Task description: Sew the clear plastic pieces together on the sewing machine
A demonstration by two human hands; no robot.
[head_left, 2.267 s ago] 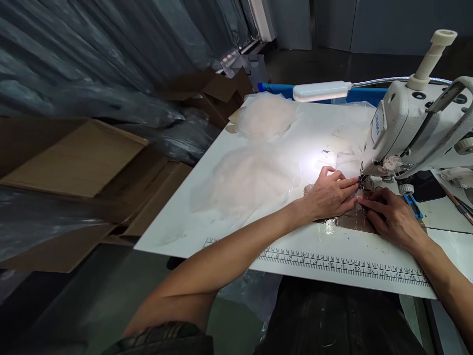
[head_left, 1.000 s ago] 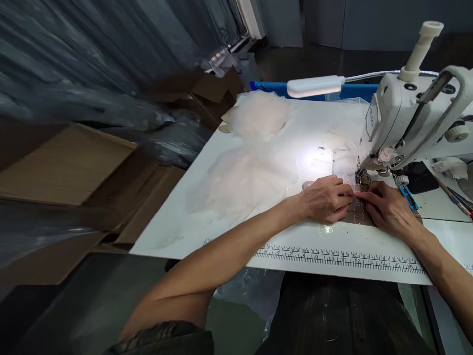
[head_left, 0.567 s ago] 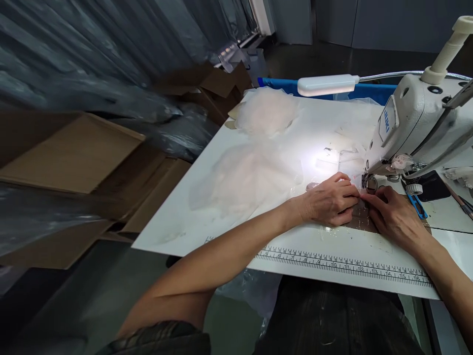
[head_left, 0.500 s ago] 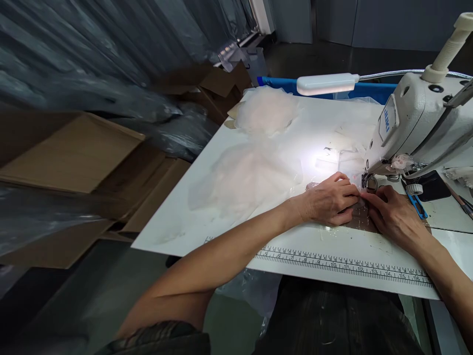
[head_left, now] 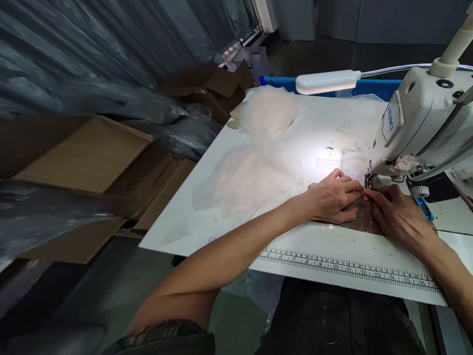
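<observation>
My left hand (head_left: 328, 198) lies flat on a small clear plastic piece (head_left: 360, 217) on the white table (head_left: 185, 217), fingertips right at the presser foot (head_left: 372, 182) of the white sewing machine (head_left: 417, 123). My right hand (head_left: 397, 217) presses the same piece from the right, index finger pointing at the needle. The two hands almost touch at the fingertips. Sheer pale pink fabric (head_left: 247, 177) is spread to the left of my left hand.
A white gooseneck lamp (head_left: 327, 81) lights the needle area. A second heap of sheer fabric (head_left: 268, 111) lies at the far table edge. A printed ruler (head_left: 343, 268) runs along the near edge. Blue snips (head_left: 424, 209) lie right of the machine. Cardboard boxes (head_left: 84, 158) stand on the left.
Both hands stay at the presser foot and have crept slightly toward the needle with the plastic piece. The view has shifted a little to the left.
</observation>
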